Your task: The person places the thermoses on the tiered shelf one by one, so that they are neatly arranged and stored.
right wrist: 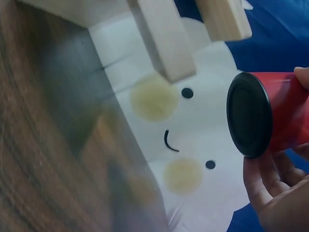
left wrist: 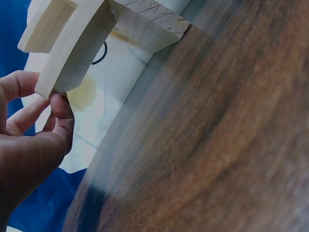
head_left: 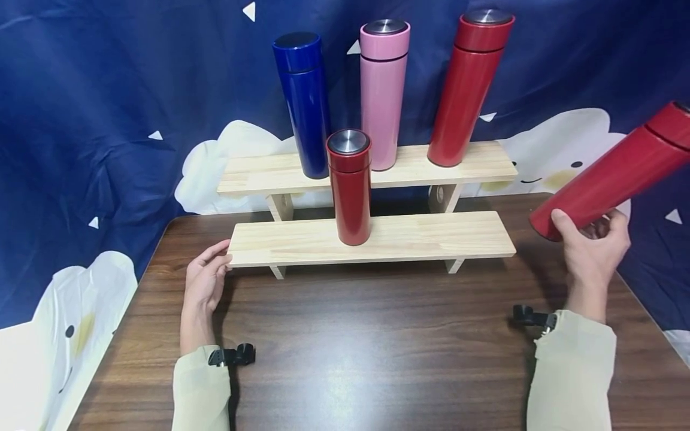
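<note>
In the head view my right hand [head_left: 593, 245] grips a red thermos bottle [head_left: 609, 173] near its base, tilted with its lid up to the right and raised beside the shelves. Its black bottom [right wrist: 249, 115] faces the right wrist camera. My left hand [head_left: 205, 278] pinches the left end of the lower wooden shelf [head_left: 431, 236], thumb and fingers at the corner of the board [left wrist: 72, 53]. Another red bottle [head_left: 351, 197] with a silver lid top stands upright on this lower shelf, left of its middle.
Behind it, the higher wooden shelf [head_left: 242, 173] bears a blue bottle [head_left: 304, 114], a pink bottle [head_left: 384, 102] and a red bottle [head_left: 468, 96]. Both tiers stand at the back of the brown wooden table [head_left: 345, 335]. A dark blue cloth [head_left: 108, 90] with white cloud figures hangs behind.
</note>
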`<state>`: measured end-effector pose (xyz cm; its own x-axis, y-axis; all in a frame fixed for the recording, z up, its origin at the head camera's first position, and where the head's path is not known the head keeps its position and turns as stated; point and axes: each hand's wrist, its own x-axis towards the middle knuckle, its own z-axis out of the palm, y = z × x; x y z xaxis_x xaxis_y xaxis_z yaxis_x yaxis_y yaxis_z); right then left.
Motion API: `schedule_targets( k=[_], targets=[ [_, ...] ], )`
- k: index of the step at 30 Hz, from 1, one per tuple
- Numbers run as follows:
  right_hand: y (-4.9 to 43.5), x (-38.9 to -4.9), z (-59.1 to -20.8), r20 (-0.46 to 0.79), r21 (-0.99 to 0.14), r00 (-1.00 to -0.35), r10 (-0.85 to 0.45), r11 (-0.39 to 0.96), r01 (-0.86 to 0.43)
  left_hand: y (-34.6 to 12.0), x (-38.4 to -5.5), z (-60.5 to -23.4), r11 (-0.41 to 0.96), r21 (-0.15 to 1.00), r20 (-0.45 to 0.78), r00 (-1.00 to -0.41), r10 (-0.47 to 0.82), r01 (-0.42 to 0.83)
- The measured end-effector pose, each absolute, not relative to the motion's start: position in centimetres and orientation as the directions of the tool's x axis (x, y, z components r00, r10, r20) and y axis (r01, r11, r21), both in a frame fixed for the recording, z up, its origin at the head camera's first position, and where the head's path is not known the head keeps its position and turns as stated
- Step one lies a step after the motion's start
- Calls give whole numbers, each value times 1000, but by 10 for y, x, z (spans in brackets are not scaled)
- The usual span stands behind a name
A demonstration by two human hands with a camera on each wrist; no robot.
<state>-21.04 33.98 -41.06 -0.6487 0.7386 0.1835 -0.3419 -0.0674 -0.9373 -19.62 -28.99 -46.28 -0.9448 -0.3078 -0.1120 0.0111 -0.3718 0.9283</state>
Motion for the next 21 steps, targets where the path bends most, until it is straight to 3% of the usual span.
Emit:
schedule_targets(
  k=[7, 21],
  targets=[
    [323, -211, -404, 214, -906, -670, 711, -111, -408, -291, -196, -463, -381, 925, -109, -947, -301, 15],
    [285, -217, -404, 264, -923, -741, 617, -61, -380, -289, -194, -465, -391, 920, -102, -945, -311, 29]
  ],
)
